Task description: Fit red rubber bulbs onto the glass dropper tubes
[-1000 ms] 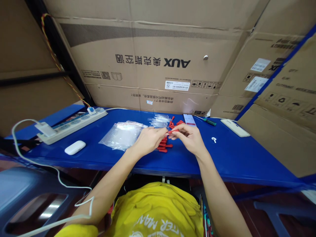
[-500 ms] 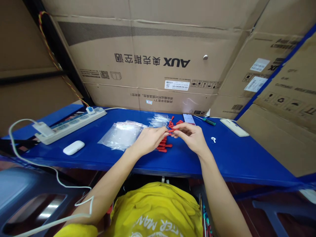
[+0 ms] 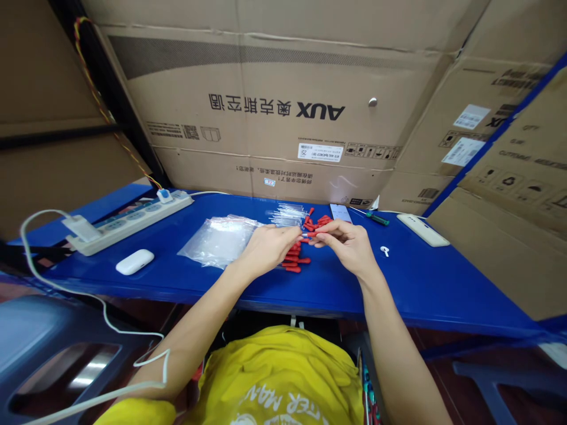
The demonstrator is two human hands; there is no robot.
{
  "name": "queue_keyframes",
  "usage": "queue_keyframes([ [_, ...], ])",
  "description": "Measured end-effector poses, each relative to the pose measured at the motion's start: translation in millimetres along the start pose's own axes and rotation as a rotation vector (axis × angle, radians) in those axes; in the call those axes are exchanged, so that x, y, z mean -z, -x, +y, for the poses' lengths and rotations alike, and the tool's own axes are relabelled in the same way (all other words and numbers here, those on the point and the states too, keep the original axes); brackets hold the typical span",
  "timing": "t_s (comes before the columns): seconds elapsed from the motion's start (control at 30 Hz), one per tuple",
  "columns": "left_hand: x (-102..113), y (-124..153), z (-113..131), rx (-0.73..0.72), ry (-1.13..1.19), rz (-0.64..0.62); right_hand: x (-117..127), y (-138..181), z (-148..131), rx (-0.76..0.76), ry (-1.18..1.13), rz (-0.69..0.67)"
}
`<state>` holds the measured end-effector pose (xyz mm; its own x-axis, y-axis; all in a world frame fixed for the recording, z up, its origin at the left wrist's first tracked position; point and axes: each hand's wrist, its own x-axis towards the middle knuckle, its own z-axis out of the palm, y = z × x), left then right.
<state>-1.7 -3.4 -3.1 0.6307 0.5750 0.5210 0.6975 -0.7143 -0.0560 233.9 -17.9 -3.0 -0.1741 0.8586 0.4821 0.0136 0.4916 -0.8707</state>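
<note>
My right hand (image 3: 348, 243) pinches a red rubber dropper bulb (image 3: 312, 234) between thumb and fingertips. Facing it, my left hand (image 3: 271, 245) is closed on a thin clear tube, of which only a short end shows at the bulb's mouth. Whether the tube sits inside the bulb I cannot tell. Behind the hands lie a heap of clear thin tubes (image 3: 287, 215) and a small pile of loose red bulbs (image 3: 324, 220). Below my fingers is a row of tubes fitted with red bulbs (image 3: 293, 262), partly hidden by my left hand.
Clear plastic bags (image 3: 217, 242) lie left of my hands. Further left are a white earbud case (image 3: 134, 262) and a power strip (image 3: 133, 219) with a charger. To the right are a phone (image 3: 340, 213), screwdriver (image 3: 377, 219), earbud (image 3: 385, 251) and pale phone-shaped object (image 3: 423, 229). Cardboard (image 3: 274, 71) walls the back.
My hands have moved slightly apart, and a short bit of clear tube now shows between left fingertips and bulb. The whole view has shifted a little.
</note>
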Motion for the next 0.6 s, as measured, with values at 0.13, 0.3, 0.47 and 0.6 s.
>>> queue_keyframes([
  [0.13, -1.8, 0.8, -1.0, -0.016, -0.009, 0.019, -1.4, 0.0, 1.6, 0.004, -0.011, 0.007],
  [0.3, -2.5, 1.2, -1.4, -0.027, -0.025, 0.042, -1.7, -0.4, 1.7, -0.005, 0.000, -0.002],
  [0.47, -2.7, 1.3, -0.6, -0.042, -0.006, 0.024, -2.2, -0.6, 1.4, 0.004, 0.003, 0.004],
  [0.6, -2.9, 0.4, 0.1, -0.020, -0.018, 0.034, -3.1, -0.1, 1.4, 0.011, 0.002, 0.011],
])
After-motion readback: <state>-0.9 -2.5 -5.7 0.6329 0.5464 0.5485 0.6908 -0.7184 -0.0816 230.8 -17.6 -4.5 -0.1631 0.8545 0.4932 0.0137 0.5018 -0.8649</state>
